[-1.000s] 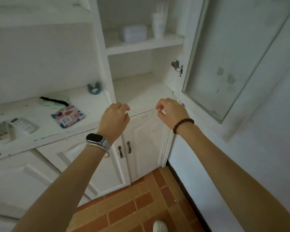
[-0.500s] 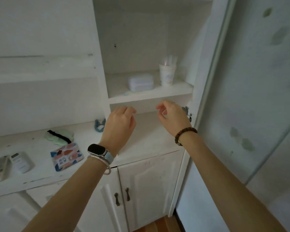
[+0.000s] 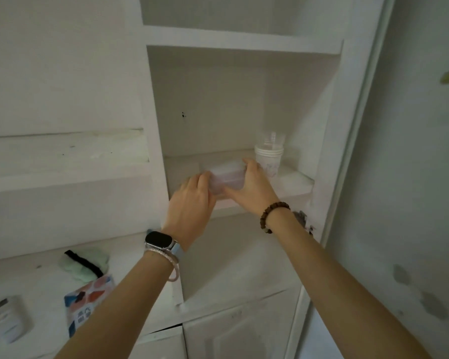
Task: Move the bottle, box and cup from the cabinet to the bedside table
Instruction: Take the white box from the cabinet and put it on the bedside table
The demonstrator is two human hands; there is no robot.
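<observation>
A pale translucent box sits on the white cabinet shelf. My left hand grips its left end and my right hand grips its right end, fingers wrapped around the sides. A stack of white paper cups with a clear cup on top stands just right of the box, close behind my right hand. I see no bottle in this view.
The open cabinet door hangs at the right. On the counter at lower left lie a green eye mask, a colourful tissue pack and a white remote. Lower cabinet doors are closed.
Both hands rose from in front of the shelf edge and closed around the ends of the box. The camera tilted upward, so the floor is out of view.
</observation>
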